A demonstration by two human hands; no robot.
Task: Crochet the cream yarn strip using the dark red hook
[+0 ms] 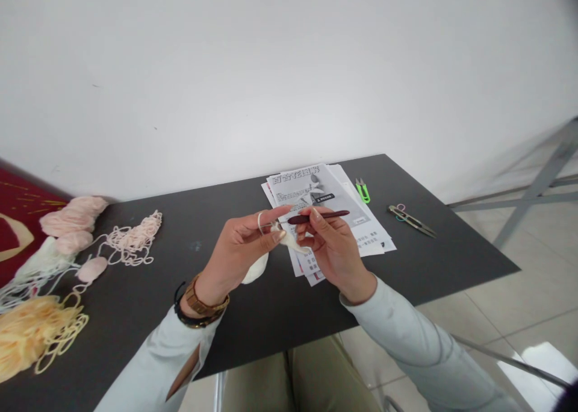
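Observation:
My left hand [247,238] pinches a small piece of white crochet work [293,241], with a strand of yarn looped round its index finger. In my right hand [332,246] is a crochet hook [334,214] with a dark red-brown handle, held between thumb and fingers. Its metal tip points left into the crochet work at my left fingertips. Below my left hand, a white rounded thing [255,270], perhaps a yarn ball, rests on the table and is partly hidden.
Printed sheets [365,228] lie under my hands on the black table [180,315]. Green thread snips [362,191] and metal snips [412,220] lie to the right. Pink yarn [135,238] and yellow yarn [31,333] are at the left. A white wall [253,87] stands behind.

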